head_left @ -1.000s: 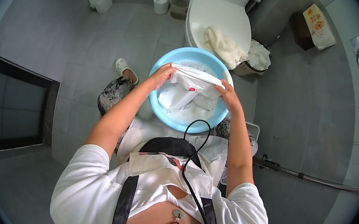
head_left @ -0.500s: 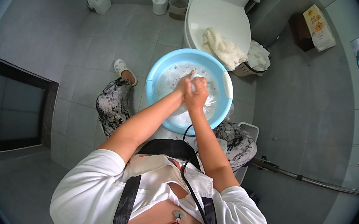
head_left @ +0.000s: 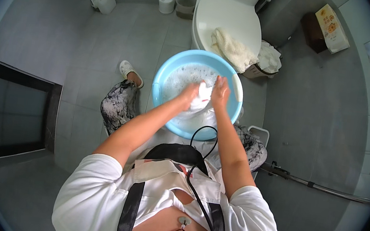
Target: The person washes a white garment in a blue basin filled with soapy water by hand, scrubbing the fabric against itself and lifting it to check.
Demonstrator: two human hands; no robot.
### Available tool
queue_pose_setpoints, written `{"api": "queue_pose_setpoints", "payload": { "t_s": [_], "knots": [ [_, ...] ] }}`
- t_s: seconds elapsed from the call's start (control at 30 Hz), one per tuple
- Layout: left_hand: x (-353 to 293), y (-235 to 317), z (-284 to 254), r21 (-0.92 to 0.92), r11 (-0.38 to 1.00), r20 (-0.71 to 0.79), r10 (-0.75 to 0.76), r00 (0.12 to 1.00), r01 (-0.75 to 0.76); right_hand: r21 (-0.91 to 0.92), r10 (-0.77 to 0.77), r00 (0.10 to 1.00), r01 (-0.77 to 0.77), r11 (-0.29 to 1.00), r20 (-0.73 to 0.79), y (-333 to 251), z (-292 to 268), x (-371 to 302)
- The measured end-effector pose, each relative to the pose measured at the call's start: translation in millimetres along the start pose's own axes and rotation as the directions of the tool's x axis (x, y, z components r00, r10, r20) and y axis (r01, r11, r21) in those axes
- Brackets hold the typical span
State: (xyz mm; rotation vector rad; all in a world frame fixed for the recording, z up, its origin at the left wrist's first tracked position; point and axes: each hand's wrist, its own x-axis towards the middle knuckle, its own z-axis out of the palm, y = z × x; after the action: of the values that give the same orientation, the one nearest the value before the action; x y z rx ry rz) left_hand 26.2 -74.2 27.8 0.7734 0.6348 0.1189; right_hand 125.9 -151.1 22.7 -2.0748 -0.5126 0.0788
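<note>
A light blue basin (head_left: 156,94) of foamy water stands between my knees. Over the suds, a wet white cloth (head_left: 203,97) is bunched up between my hands. My left hand (head_left: 190,93) is closed round its left side. My right hand (head_left: 220,92) is closed at its right side, with the fingertips pointing away from me; its grip is partly hidden and a little blurred. More white fabric (head_left: 204,119) seems to lie in the water nearer me. A white strip (head_left: 237,87) sits on the basin's right rim.
Behind the basin is a white toilet (head_left: 227,19) with a cream towel (head_left: 233,50) on its lid. A bin (head_left: 257,71) stands beside it. A pump bottle (head_left: 166,0), a small bucket (head_left: 185,7) and white jugs (head_left: 103,2) line the back wall. A black cord (head_left: 190,176) hangs over my front.
My hands were pressed together over the suds; now they are apart, the right one further right. More of the white cloth shows between them.
</note>
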Motion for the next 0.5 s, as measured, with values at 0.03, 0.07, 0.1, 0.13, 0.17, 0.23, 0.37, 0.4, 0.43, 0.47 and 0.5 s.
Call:
{"api": "queue_pose_setpoints", "payload": {
  "t_s": [0.03, 0.07, 0.1, 0.13, 0.17, 0.23, 0.37, 0.4, 0.43, 0.47, 0.5],
  "knots": [
    [3.3, 6.0, -13.1, -0.087, 0.993, -0.107, 0.071, 0.992, -0.081, 0.006, 0.029, 1.000, -0.029, 1.000, 0.008, 10.6, -3.4, 3.0],
    [10.3, 14.1, -25.0, -0.164, 0.970, -0.216, 0.144, 0.966, -0.181, 0.015, 0.045, 0.999, -0.045, 0.999, 0.014, 15.9, -6.6, 11.6],
    [14.1, 18.5, -35.8, -0.128, 0.962, -0.311, 0.193, 0.931, -0.242, 0.022, 0.071, 0.997, -0.071, 0.997, 0.020, 22.8, -8.8, 15.8],
    [18.6, 19.8, -44.6, -0.086, 0.950, -0.400, 0.242, 0.884, -0.299, 0.115, 0.131, 0.990, -0.136, 0.984, 0.056, 32.5, -8.8, 21.5],
    [27.1, 13.9, -53.9, -0.001, 0.952, -0.442, 0.275, 0.854, -0.308, 0.207, 0.184, 0.978, -0.201, 0.957, 0.098, 41.9, -6.1, 28.0],
    [27.0, 13.0, -53.5, 0.041, 0.982, -0.458, 0.183, 0.870, -0.185, 0.290, 0.192, 0.971, -0.227, 0.930, 0.144, 56.9, 0.9, 30.0],
    [56.6, -24.9, -81.7, 0.639, 0.766, -0.316, 0.344, 0.884, -0.070, -0.123, -0.067, 0.967, 0.100, 0.987, 0.244, 36.2, 7.2, 4.9],
    [55.7, -28.6, -80.6, 0.779, 0.625, -0.257, 0.387, 0.886, -0.047, -0.313, -0.123, 0.944, 0.222, 0.923, 0.308, 24.7, 4.6, -2.7],
    [52.9, -33.9, -78.3, 0.878, 0.478, -0.208, 0.412, 0.887, -0.016, -0.371, -0.069, 0.919, 0.224, 0.901, 0.388, 19.7, 4.0, -6.2],
    [44.0, -32.4, -68.3, 0.950, 0.313, -0.149, 0.425, 0.893, 0.009, -0.429, -0.007, 0.890, 0.227, 0.874, 0.456, 17.0, 1.5, -8.5],
    [22.7, -15.2, -50.2, 0.968, 0.249, -0.134, 0.385, 0.913, 0.038, -0.481, 0.055, 0.854, 0.237, 0.844, 0.517, 16.1, 1.7, -9.5]
  ]
}}
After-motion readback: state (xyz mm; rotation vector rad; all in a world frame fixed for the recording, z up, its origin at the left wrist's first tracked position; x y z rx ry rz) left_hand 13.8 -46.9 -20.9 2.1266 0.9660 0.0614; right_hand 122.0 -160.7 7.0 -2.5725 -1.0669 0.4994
